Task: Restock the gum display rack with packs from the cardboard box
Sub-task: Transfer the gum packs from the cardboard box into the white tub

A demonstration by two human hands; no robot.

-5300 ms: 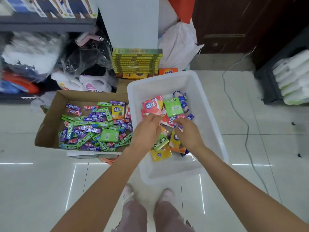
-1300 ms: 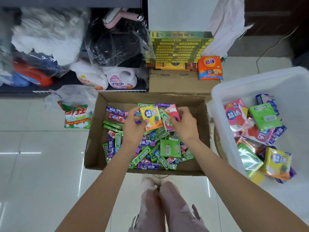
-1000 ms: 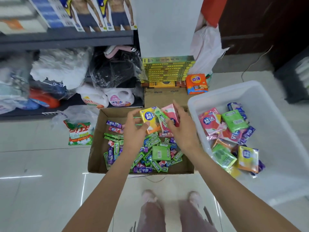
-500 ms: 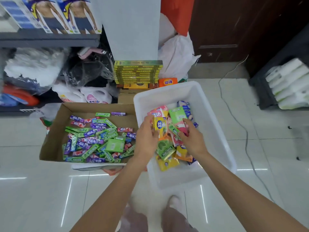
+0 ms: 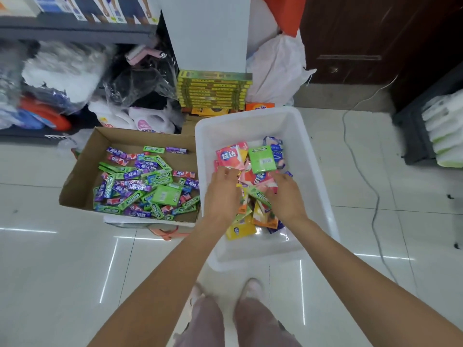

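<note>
An open cardboard box (image 5: 82, 176) on the floor at left holds several loose gum packs (image 5: 150, 186) in green, purple and pink. Beside it on the right stands a white plastic tub (image 5: 313, 171) with larger packs, among them a pink one (image 5: 229, 156) and a green one (image 5: 261, 159). My left hand (image 5: 223, 194) and my right hand (image 5: 285, 196) are both down inside the tub. Between them they hold a bundle of yellow, green and orange gum packs (image 5: 250, 204), which stand on edge on the pile. No display rack is in view.
Behind the tub stand a stack of flat yellow-green boxes (image 5: 214, 92) and a white bag (image 5: 275, 68). Detergent bottles (image 5: 147, 122) and bagged goods fill the shelf at left. A cable (image 5: 363, 176) runs over the tiles at right, near a dark crate (image 5: 416, 136). My feet (image 5: 253, 286) are below the tub.
My hands lifted a bundle of packs out of the cardboard box, carried it right over the tub, and have now lowered it onto the pile inside.
</note>
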